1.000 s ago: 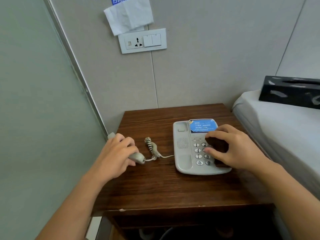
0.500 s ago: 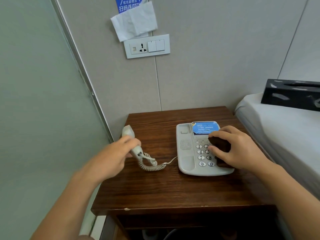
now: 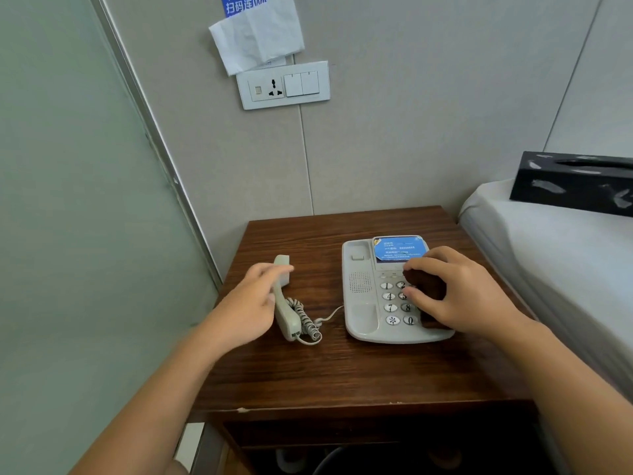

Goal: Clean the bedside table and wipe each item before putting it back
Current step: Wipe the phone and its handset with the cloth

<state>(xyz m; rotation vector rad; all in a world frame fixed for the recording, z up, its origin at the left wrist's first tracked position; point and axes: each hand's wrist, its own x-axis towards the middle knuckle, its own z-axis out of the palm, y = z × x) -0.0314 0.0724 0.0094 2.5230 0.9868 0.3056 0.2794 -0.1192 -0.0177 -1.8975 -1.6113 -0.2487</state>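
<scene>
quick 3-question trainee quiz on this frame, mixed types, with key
1. True or false: the grey handset sits in the cradle of the grey desk phone.
2. The right hand presses a dark brown cloth onto: A) keypad B) white bed C) wooden bedside table.
3. Where does the black tissue box rest?

Key: 1 false, it lies on the table by the left hand. 2 A. 3 on the bed.

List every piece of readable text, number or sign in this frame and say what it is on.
"扫码连WIF", cut off by a tissue: blue wall sign above the socket panel.
"1", "2", "4", "7", "8", "0", "*": keys on the phone base; the other keys are hidden by the right hand and its brown cloth.
Blue card on the phone: several lines of print, too small to read.
</scene>
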